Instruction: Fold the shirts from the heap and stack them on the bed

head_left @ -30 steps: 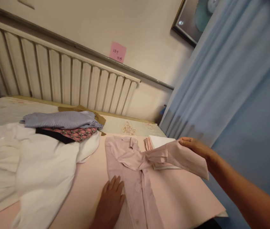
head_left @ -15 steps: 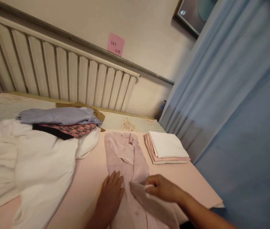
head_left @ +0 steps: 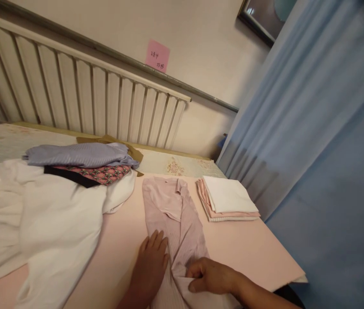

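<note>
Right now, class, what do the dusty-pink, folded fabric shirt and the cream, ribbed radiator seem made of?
Shirt: thin, mostly matte cloth, perhaps a cotton blend; it creases softly.
Radiator: probably painted metal, smooth, satin-looking; its columns look straight and rigid.

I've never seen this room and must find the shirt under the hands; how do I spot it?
Left of the blue curtain is a pink surface. On it, between the white garment and the folded stack, lies the shirt. Unlike those neighbours, it is dusty mauve and has the left hand and right hand on it.
</note>
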Tool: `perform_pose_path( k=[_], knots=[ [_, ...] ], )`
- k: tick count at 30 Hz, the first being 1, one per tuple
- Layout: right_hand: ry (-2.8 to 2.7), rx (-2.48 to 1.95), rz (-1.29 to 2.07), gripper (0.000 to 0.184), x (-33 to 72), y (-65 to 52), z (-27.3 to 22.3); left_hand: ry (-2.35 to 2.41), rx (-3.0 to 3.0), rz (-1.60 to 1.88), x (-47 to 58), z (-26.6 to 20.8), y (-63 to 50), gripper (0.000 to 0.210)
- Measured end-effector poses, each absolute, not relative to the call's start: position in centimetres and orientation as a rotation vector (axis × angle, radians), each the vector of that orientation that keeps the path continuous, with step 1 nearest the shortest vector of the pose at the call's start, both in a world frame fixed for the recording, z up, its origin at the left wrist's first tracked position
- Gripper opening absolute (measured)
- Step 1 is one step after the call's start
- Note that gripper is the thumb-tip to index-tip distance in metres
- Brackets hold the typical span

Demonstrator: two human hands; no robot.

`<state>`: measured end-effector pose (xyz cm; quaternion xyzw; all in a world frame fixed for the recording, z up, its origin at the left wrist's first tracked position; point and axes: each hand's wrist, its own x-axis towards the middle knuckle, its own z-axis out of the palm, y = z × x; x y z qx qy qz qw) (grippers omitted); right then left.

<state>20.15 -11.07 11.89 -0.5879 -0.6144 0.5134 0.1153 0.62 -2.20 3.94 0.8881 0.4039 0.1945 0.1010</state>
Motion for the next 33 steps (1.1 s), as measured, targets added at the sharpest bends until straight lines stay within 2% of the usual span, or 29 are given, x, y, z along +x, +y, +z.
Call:
perform_pose_path(
  k=[3,5,7,9,12,16,24,33],
  knots=[
    [-1.714,-1.631,1.758,0.020,20.7,-10.3,11.8,1.198,2.625,0.587,0.6,3.7,-2.2,0.041],
    [-1.640,-1.646,1.786,0.025,21.3,-8.7,12.1,1.197,2.627,0.601,0.6,3.4,-2.1,0.041],
    [-1.758,-1.778,1.473,0.021,22.2,-6.2,12.8,1.186,2.638,0.621,0.5,3.1,-2.1,0.041],
    [-2.018,-1.954,0.886,0.017,23.0,-3.0,13.8,1.176,2.654,0.641,0.5,2.8,-2.1,0.040],
    [-2.137,-2.005,0.489,0.019,23.8,1.7,14.7,1.174,2.678,0.667,0.5,2.5,-2.1,0.041],
    [-2.344,-1.966,0.273,0.019,23.8,5.5,14.2,1.187,2.684,0.657,0.5,2.8,-2.3,0.042],
    [-2.727,-1.914,0.075,0.023,23.8,6.3,11.9,1.194,2.700,0.657,0.5,2.9,-2.4,0.042],
    [-2.721,-1.925,-0.053,0.017,24.2,6.8,14.5,1.194,2.677,0.625,0.5,3.3,-2.4,0.042]
  ],
)
